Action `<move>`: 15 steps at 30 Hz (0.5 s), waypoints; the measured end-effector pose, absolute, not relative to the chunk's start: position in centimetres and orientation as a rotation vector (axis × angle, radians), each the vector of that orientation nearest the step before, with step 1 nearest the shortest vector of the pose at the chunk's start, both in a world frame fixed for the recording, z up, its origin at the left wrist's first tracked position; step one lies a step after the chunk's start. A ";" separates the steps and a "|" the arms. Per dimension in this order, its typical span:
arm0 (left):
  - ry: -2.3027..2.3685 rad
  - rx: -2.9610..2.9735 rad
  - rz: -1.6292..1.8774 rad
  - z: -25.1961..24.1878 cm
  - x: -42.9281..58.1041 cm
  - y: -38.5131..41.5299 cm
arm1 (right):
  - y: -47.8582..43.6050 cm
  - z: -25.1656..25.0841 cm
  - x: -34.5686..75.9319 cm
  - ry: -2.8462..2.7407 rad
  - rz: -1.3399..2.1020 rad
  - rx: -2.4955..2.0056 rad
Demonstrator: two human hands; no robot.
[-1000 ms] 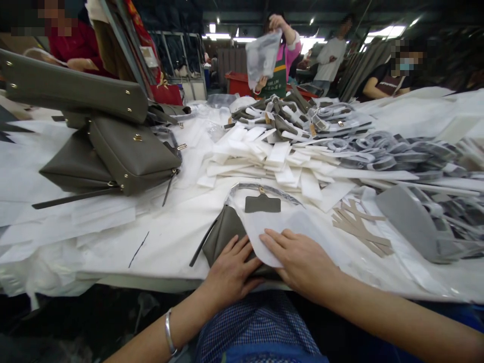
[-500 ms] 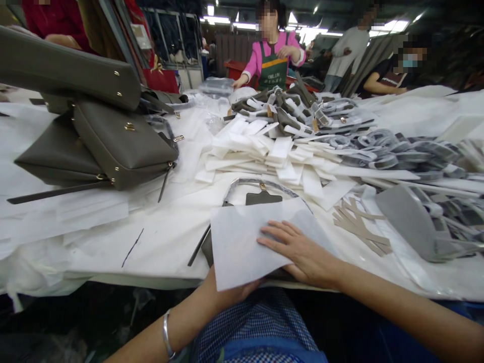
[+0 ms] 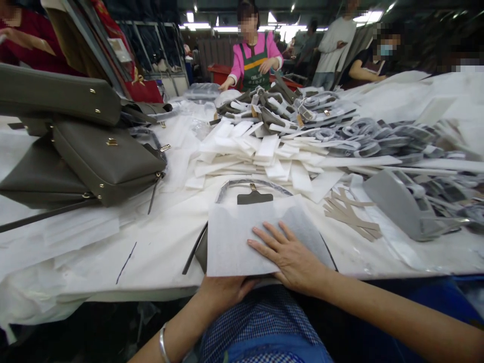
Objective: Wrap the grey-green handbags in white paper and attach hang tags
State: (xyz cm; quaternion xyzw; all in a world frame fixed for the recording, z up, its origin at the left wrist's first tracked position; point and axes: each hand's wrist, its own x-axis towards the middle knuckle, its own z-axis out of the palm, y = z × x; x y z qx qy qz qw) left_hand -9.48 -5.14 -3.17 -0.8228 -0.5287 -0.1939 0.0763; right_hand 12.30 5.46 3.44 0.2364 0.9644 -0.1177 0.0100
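A grey handbag [image 3: 201, 252] lies flat at the table's near edge, almost wholly covered by a white tissue sheet [image 3: 234, 237]; only its left edge and its top tab [image 3: 254, 197] show. My right hand [image 3: 289, 254] lies flat on the sheet with fingers spread, pressing it down. My left hand [image 3: 223, 290] is at the bag's near edge, under the sheet's lower border. Its fingers are hidden by the paper.
Two olive-grey handbags [image 3: 102, 161] are stacked at the left. A heap of folded white pads [image 3: 260, 154] and wrapped straps [image 3: 363, 138] fills the middle and right. Grey card strips [image 3: 350, 214] and a grey flap [image 3: 393, 201] lie right. Other people work at the far side.
The white sheet has been pulled left and down over the bag, covering the leather that showed before. My left hand went from on top of the bag to under the sheet's edge.
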 end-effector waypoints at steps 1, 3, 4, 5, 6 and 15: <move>-1.577 -2.453 -0.584 -3.1 -9.5 -5.1 | 5.3 3.5 12.2 3.000 -0.380 0.754; -1.575 -2.443 -0.588 -3.0 -9.4 -4.9 | 4.8 3.7 12.0 2.975 -0.392 0.828; -1.586 -2.446 -0.587 -2.9 -9.4 -4.8 | 4.6 3.8 11.9 2.963 -0.393 0.871; -1.603 -2.449 -0.586 -2.9 -9.3 -4.8 | 4.3 3.8 11.8 2.953 -0.390 0.911; -1.627 -2.449 -0.584 -2.8 -9.3 -4.7 | 4.1 3.8 11.8 2.950 -0.388 0.936; -1.609 -2.731 -0.538 6.7 -6.1 -7.4 | 4.7 3.2 12.2 3.061 -0.487 0.872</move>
